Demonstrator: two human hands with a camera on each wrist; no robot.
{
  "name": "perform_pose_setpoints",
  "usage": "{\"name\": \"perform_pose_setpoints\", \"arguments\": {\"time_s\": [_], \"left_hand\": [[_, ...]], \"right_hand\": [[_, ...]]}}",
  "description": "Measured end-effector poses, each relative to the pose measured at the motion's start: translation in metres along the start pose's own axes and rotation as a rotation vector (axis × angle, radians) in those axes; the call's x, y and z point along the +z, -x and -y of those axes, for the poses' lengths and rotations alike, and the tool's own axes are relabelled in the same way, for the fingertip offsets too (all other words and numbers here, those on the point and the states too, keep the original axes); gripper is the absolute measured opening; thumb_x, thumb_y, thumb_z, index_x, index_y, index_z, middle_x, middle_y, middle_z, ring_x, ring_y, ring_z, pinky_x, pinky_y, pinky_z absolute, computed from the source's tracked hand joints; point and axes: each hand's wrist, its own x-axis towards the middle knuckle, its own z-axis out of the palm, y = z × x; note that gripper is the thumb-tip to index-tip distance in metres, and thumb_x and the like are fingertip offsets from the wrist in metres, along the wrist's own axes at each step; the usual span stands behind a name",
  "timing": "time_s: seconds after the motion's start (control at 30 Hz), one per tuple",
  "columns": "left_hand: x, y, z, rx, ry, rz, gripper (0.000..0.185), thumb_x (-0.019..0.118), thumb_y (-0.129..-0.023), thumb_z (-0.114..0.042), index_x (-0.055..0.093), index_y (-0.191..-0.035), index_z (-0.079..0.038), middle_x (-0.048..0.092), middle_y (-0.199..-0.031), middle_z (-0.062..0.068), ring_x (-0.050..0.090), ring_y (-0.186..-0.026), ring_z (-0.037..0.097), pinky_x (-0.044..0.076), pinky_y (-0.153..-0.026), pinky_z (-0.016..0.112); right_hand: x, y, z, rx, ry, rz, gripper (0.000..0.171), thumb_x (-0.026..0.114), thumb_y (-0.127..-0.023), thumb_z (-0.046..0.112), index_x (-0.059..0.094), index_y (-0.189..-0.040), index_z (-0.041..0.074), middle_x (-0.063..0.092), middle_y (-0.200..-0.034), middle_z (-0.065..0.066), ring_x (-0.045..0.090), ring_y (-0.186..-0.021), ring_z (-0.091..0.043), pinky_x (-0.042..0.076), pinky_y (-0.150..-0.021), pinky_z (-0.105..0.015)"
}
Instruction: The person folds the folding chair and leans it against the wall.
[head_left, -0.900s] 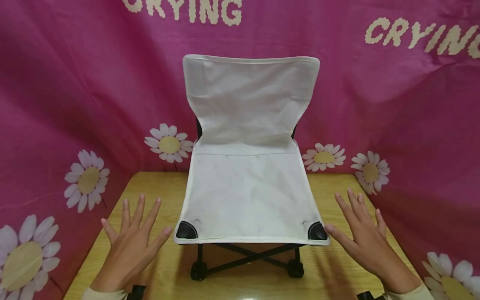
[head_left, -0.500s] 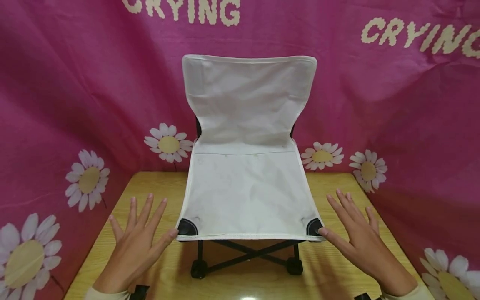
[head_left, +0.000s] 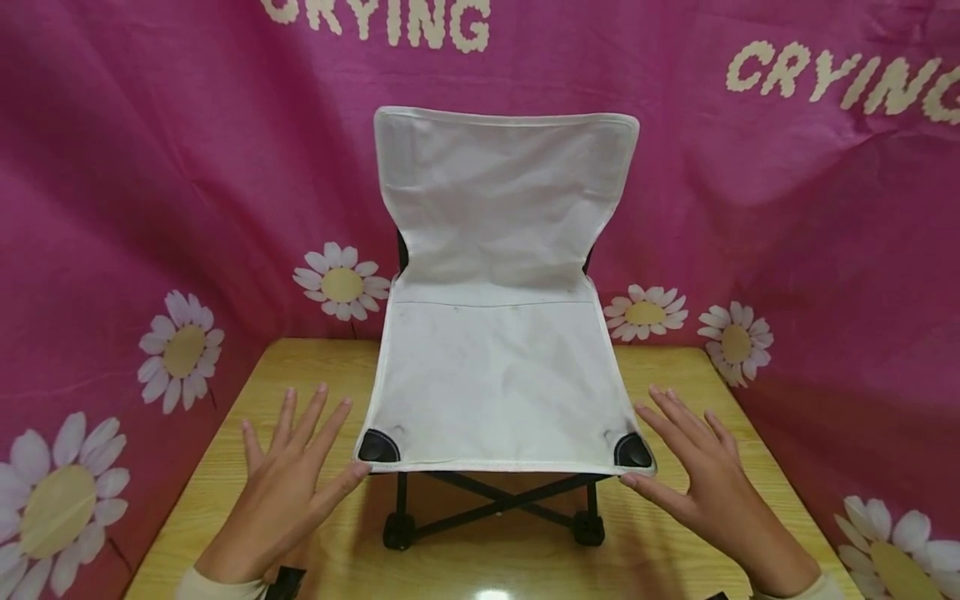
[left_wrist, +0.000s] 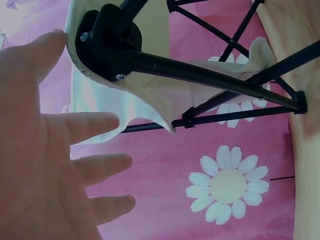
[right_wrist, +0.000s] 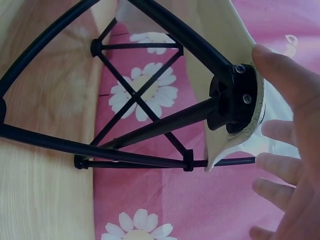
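A folding chair with a white fabric seat and back (head_left: pixel 502 375) stands unfolded on a wooden table, facing me. Black patches cover its front seat corners, and crossed black tubes (head_left: pixel 502 502) form the frame below. My left hand (head_left: pixel 281 483) is spread beside the front left corner, its thumb tip right at the seat's edge. On the other side, my right hand (head_left: pixel 708 483) has its fingers extended, with the thumb at the front right corner. Both wrist views show the thumb tips against the fabric rim, near the black plastic corner joints (left_wrist: pixel 107 42) (right_wrist: pixel 235 97). Neither hand grips the chair.
The wooden tabletop (head_left: pixel 315 367) extends around the chair's feet. Pink cloth (head_left: pixel 690 183) with daisies and lettering hangs behind and along both sides, close to the table's edges. Dark straps show at my wrists.
Both hands have come inward, the left one moving right and the right one moving left, bringing the thumbs to the seat's front corners. The chair keeps its place on the table.
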Motion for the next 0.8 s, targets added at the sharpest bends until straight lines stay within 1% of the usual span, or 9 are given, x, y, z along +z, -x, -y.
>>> {"name": "perform_pose_setpoints", "arguments": {"time_s": [0.2, 0.33, 0.4, 0.43, 0.5, 0.53, 0.6, 0.67, 0.8], "left_hand": [[0.0019, 0.0022, -0.0015, 0.048, 0.004, -0.05, 0.077, 0.061, -0.088, -0.056, 0.034, -0.151, -0.023, 0.02, -0.159, 0.007, -0.001, -0.147, 0.032, -0.016, -0.104, 0.067], [0.0027, 0.0012, -0.002, 0.109, 0.013, -0.106, 0.079, 0.071, -0.081, -0.052, 0.042, -0.147, -0.021, 0.028, -0.157, 0.006, 0.012, -0.146, 0.032, -0.003, -0.107, 0.07], [0.0025, 0.0, -0.0025, 0.151, 0.018, -0.137, 0.077, 0.076, -0.078, -0.048, 0.047, -0.144, -0.02, 0.036, -0.153, 0.007, 0.024, -0.143, 0.033, 0.008, -0.106, 0.071], [0.0022, -0.0004, -0.0028, 0.167, 0.023, -0.147, 0.076, 0.078, -0.076, -0.045, 0.05, -0.142, -0.02, 0.039, -0.151, 0.006, 0.029, -0.141, 0.033, 0.013, -0.106, 0.07], [0.0014, -0.0008, -0.0034, 0.197, 0.032, -0.16, 0.073, 0.08, -0.075, -0.041, 0.053, -0.139, -0.021, 0.044, -0.147, 0.006, 0.038, -0.135, 0.032, 0.021, -0.103, 0.069], [0.0011, -0.0009, -0.0036, 0.211, 0.037, -0.165, 0.072, 0.081, -0.074, -0.039, 0.055, -0.138, -0.021, 0.047, -0.145, 0.005, 0.042, -0.132, 0.031, 0.025, -0.102, 0.069], [0.0005, -0.0011, -0.0041, 0.232, 0.048, -0.169, 0.07, 0.082, -0.073, -0.035, 0.056, -0.136, -0.022, 0.049, -0.142, 0.003, 0.047, -0.129, 0.028, 0.028, -0.101, 0.068], [0.0004, -0.0011, -0.0044, 0.25, 0.056, -0.174, 0.068, 0.083, -0.073, -0.033, 0.058, -0.135, -0.021, 0.051, -0.141, 0.002, 0.049, -0.126, 0.026, 0.03, -0.1, 0.067], [0.0014, -0.0001, -0.0048, 0.266, 0.068, -0.177, 0.065, 0.083, -0.073, -0.03, 0.06, -0.133, -0.02, 0.052, -0.139, 0.002, 0.052, -0.123, 0.025, 0.035, -0.098, 0.064]], "right_hand": [[0.002, 0.0009, 0.0035, -0.054, -0.005, -0.014, 0.084, 0.087, -0.067, 0.031, 0.051, -0.141, 0.016, 0.04, -0.15, -0.005, 0.033, -0.139, -0.03, 0.019, -0.105, -0.064], [0.0017, 0.0007, 0.0039, -0.068, -0.001, 0.002, 0.081, 0.086, -0.067, 0.031, 0.052, -0.14, 0.017, 0.042, -0.149, -0.004, 0.038, -0.136, -0.025, 0.024, -0.103, -0.06], [0.002, 0.0002, 0.0038, -0.094, 0.004, -0.003, 0.08, 0.086, -0.067, 0.029, 0.054, -0.139, 0.018, 0.045, -0.147, -0.005, 0.044, -0.131, -0.023, 0.03, -0.1, -0.054], [0.0022, -0.0001, 0.0037, -0.114, 0.005, -0.011, 0.079, 0.086, -0.066, 0.028, 0.055, -0.138, 0.017, 0.046, -0.146, -0.006, 0.048, -0.128, -0.023, 0.032, -0.102, -0.048], [0.003, 0.0001, 0.0041, -0.136, 0.011, -0.018, 0.079, 0.087, -0.066, 0.025, 0.056, -0.137, 0.017, 0.049, -0.143, -0.006, 0.054, -0.122, -0.023, 0.035, -0.104, -0.031], [0.0034, 0.0003, 0.0046, -0.14, 0.01, -0.017, 0.078, 0.088, -0.065, 0.024, 0.056, -0.137, 0.017, 0.05, -0.143, -0.006, 0.056, -0.119, -0.024, 0.035, -0.102, -0.021], [0.0045, 0.0011, 0.0056, -0.131, 0.012, -0.011, 0.077, 0.088, -0.066, 0.022, 0.057, -0.136, 0.018, 0.051, -0.141, -0.006, 0.059, -0.116, -0.025, 0.034, -0.098, -0.009], [0.0054, 0.0024, 0.0064, -0.094, 0.009, 0.013, 0.075, 0.087, -0.068, 0.022, 0.056, -0.137, 0.021, 0.05, -0.142, -0.004, 0.059, -0.116, -0.023, 0.033, -0.095, -0.005], [0.007, 0.0043, 0.007, -0.05, 0.01, 0.043, 0.071, 0.085, -0.072, 0.022, 0.056, -0.137, 0.026, 0.05, -0.142, 0.0, 0.058, -0.118, -0.022, 0.035, -0.091, -0.004]]}}
